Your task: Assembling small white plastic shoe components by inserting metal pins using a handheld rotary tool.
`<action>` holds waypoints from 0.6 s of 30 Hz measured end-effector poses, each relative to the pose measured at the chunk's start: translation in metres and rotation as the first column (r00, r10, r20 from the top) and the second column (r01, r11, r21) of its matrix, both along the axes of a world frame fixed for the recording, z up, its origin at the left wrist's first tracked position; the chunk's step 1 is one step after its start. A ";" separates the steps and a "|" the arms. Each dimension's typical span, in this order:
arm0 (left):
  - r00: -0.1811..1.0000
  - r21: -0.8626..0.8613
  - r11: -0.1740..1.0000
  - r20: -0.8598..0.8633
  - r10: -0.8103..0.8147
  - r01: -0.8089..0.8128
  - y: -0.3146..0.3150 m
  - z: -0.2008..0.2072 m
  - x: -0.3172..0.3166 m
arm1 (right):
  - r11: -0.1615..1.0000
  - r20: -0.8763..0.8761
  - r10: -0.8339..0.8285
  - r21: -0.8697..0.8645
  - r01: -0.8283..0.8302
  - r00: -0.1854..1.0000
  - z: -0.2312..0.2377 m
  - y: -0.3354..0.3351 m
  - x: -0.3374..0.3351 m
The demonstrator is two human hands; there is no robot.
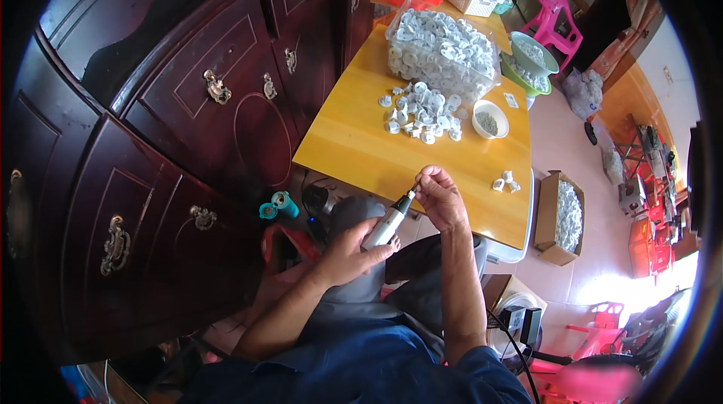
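My left hand (346,257) is wrapped around a silver, black-nosed electric screwdriver (387,226), its tip angled up and to the right over the table's near edge. At that tip, my right hand (444,201) has thumb and fingers pinched together; whatever is between them is too small to make out. Farther off on the yellow wooden table (343,137) lies a loose heap of small white plastic parts (425,112). Right of the heap stands a white bowl (504,124) of small grey pieces, perhaps screws. A few white parts (507,182) lie apart near the right edge.
A clear plastic bin (482,94) heaped with white parts fills the table's far side. Dark wooden cabinets (188,103) line the left. On the floor to the right is a cardboard box (547,219) of white pieces. Basins (553,65) and a pink chair (552,9) stand beyond.
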State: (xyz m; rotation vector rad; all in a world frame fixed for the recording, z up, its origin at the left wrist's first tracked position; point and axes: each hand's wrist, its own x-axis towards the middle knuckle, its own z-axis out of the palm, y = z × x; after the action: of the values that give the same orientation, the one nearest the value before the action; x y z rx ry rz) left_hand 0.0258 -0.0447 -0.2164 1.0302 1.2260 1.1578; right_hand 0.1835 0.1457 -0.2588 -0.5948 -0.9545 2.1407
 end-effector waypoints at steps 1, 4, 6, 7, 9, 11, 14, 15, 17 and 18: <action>0.994 0.001 1.000 0.112 -0.017 0.017 0.001 0.000 0.000 | 1.000 -0.029 0.006 -0.009 -0.006 1.000 0.000 0.000 0.000; 0.978 -0.004 0.999 0.207 -0.038 0.040 0.001 0.003 -0.001 | 1.000 -0.051 0.026 -0.011 -0.026 0.998 0.000 0.000 0.000; 0.981 -0.011 0.999 0.191 -0.043 0.046 0.002 0.004 -0.001 | 0.999 -0.045 0.039 -0.004 -0.039 0.998 0.000 0.001 -0.001; 0.992 -0.010 0.999 0.119 -0.031 0.032 0.002 0.005 -0.001 | 0.999 0.000 0.041 0.016 -0.041 0.999 0.000 0.002 -0.001; 0.999 -0.007 1.000 0.048 -0.017 0.017 0.002 0.003 0.000 | 0.998 0.047 0.044 0.036 -0.046 0.998 0.005 0.003 -0.006; 0.996 0.072 0.994 0.023 0.081 -0.082 0.001 -0.003 0.001 | 0.998 0.156 -0.017 0.057 0.008 0.988 0.016 0.005 -0.015; 0.995 0.039 0.996 -0.056 0.088 -0.086 0.002 -0.004 -0.002 | 0.910 0.446 -0.251 0.411 0.052 0.859 0.013 0.032 -0.014; 0.994 0.044 0.995 -0.060 0.087 -0.085 0.002 -0.003 -0.003 | 0.844 0.539 -0.370 0.535 0.031 0.757 0.012 0.043 -0.016; 0.994 0.052 0.994 -0.044 0.101 -0.099 0.003 0.000 -0.004 | 0.702 0.594 -0.509 0.705 -0.098 0.623 0.009 0.062 -0.015; 0.994 0.057 0.993 -0.045 0.103 -0.100 0.002 -0.002 -0.004 | 0.536 0.590 -0.648 0.803 -0.262 0.482 0.010 0.068 -0.017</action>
State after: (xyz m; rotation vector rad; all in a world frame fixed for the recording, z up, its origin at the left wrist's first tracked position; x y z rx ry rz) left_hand 0.0214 -0.0424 -0.2188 1.0514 1.3032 1.2574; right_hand 0.1662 0.2138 -0.2490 -1.2224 -2.1176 0.7193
